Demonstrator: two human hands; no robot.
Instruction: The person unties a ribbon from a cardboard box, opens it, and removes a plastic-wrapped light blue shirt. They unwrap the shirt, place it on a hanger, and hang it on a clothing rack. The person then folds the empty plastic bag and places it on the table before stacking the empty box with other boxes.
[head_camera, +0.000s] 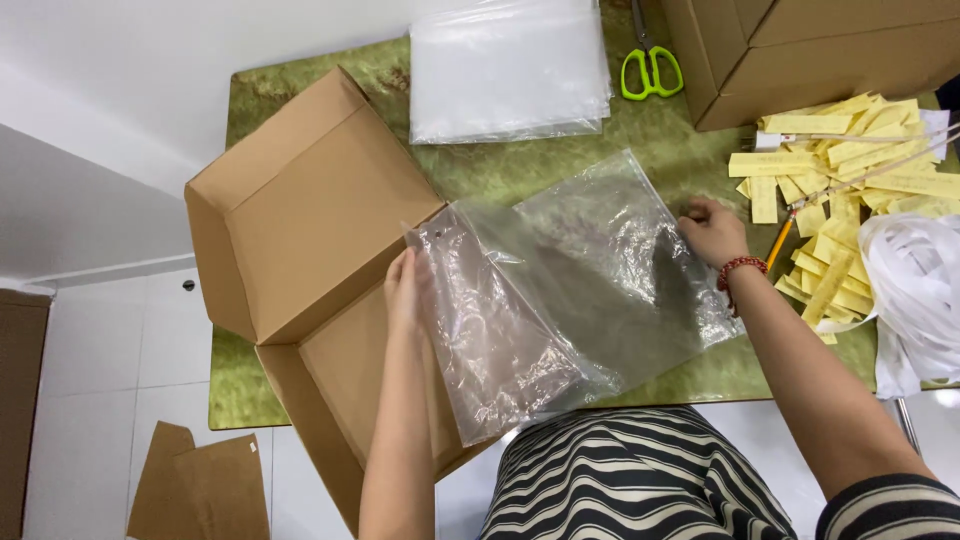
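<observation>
Clear plastic bag is pinched at its left edge by the left hand and pressed flat at its right corner by the right hand, lying across the green worktop and overlapping the open cardboard box, with yellow paper strips just beyond.

A thin, clear plastic bag is seen crinkled and glossy, with soft highlights across its film. A stack of similar clear bags is shown smooth and milky under the light. The open box is made of matt brown corrugated cardboard, as are the closed boxes. The table top is covered in a green, marbled, slightly shiny surface. Matt yellow paper strips are piled beside glossy white plastic tape. The scissors are fitted with shiny bright green plastic handles
</observation>
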